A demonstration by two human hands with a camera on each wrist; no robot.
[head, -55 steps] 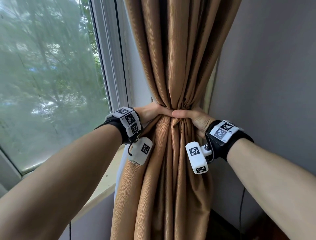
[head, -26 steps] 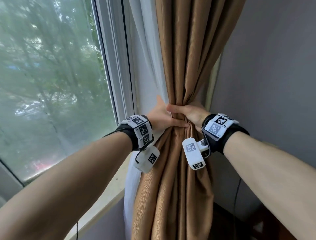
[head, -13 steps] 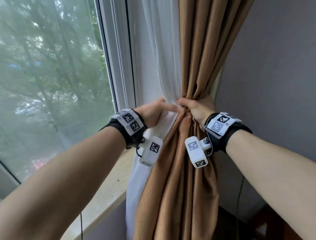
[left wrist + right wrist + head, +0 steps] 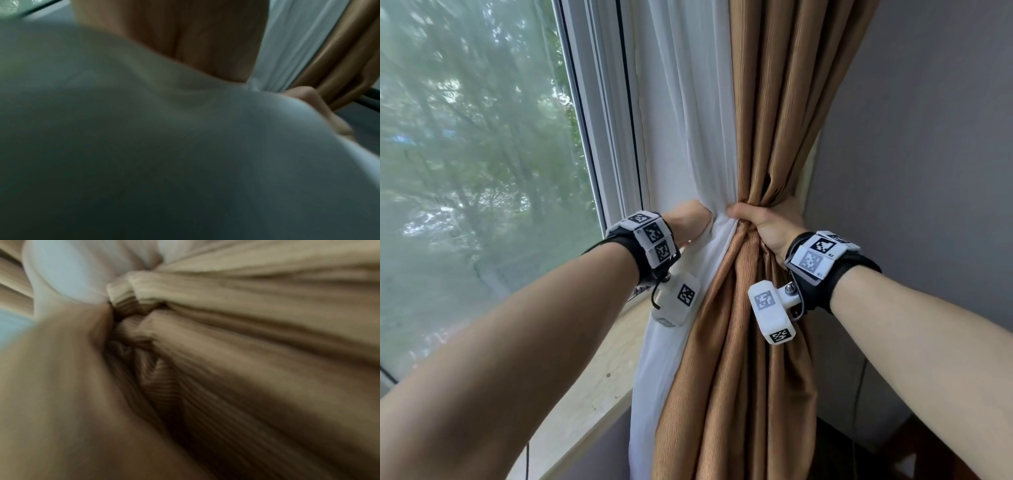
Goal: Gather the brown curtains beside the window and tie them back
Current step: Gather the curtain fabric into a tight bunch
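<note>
- My right hand (image 4: 768, 228) is wrapped around the brown curtain (image 4: 767, 102), squeezing it into a tight waist; the cloth fans out above my fist and hangs in loose folds below it.
- In the right wrist view the brown pleats bunch against my palm, so I judge the gathering of this curtain as good as done.
- My left hand (image 4: 690, 222) sits just beside the right one, on the window side, pushed into the white sheer curtain (image 4: 685, 137). Its fingers are buried in the cloth, so I cannot tell whether they grip it or only press on it.
- The left wrist view is mostly white fabric close to the lens, with a strip of brown at the far edge; it does not settle the question.
- The window (image 4: 482, 154) lies beyond my left hand, the grey wall (image 4: 928, 137) beyond my right.
- I see no tie, cord or hook near either hand.
- What is left, as I judge it: the tying itself. The bundle is held only by my fist and would likely fall open if I let go.
</note>
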